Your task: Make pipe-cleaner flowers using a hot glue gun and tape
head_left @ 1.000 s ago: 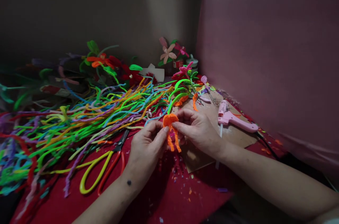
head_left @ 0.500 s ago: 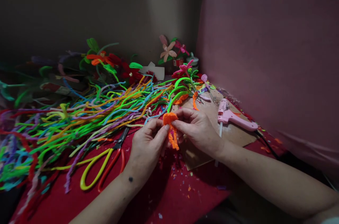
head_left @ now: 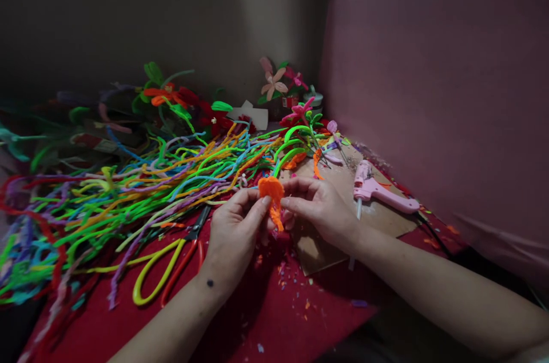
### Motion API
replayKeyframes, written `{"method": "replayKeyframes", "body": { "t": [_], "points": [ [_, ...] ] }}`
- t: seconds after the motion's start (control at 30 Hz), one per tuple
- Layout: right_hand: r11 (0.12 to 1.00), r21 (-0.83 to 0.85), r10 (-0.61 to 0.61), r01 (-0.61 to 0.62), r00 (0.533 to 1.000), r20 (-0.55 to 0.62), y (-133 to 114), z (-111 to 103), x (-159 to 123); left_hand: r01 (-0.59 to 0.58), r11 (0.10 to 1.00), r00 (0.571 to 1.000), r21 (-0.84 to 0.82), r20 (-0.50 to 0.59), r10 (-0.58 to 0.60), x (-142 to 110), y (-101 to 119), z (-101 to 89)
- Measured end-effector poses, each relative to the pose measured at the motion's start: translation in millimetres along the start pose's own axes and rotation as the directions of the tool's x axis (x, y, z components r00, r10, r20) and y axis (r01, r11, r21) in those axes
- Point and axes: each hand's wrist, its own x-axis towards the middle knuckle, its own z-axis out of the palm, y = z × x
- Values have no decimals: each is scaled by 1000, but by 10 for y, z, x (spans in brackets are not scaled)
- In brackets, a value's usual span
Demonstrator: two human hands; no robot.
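An orange fuzzy pipe-cleaner petal [head_left: 270, 187], rounded on top with a narrow tail hanging below, is held upright over the red table cover. My left hand [head_left: 240, 220] pinches it from the left between thumb and fingers, the thumb lying across its front. From the other side, my right hand [head_left: 319, 208] is closed, thumb and index finger pinching at the petal's right edge. Its other fingers are partly hidden behind the thumb. Below my left wrist's side lie scissors [head_left: 160, 277] with one yellow and one red handle loop, blades partly under pipe cleaners.
A wide heap of coloured pipe cleaners [head_left: 171, 191] spreads to the left. On the right, a pink glue gun [head_left: 388, 194] rests on a brown board [head_left: 317, 251]. Finished fuzzy flowers [head_left: 274, 86] stand at the back. Small scraps dot the red cover [head_left: 274, 317].
My right thumb has drawn back from the petal's front to its right edge. The petal has turned slightly and shifted a little left and up, showing more of its face.
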Motion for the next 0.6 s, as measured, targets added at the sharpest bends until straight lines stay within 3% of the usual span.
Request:
{"method": "replayKeyframes", "body": {
  "t": [0.23, 0.43, 0.6],
  "points": [
    [996, -85, 44, -42, 999, 28, 56, 13, 15, 7, 997, 998, -75, 59, -2, -6, 8, 3],
    [997, -57, 52, -51, 999, 12, 100, 27, 14, -90, 992, 994, 84, -46, 94, -11, 0, -1],
    [999, -30, 32, -32, 999, -4, 81, 37, 5, -121, 982, 989, 147, -66, 131, -3, -43, -12]
  ]
}}
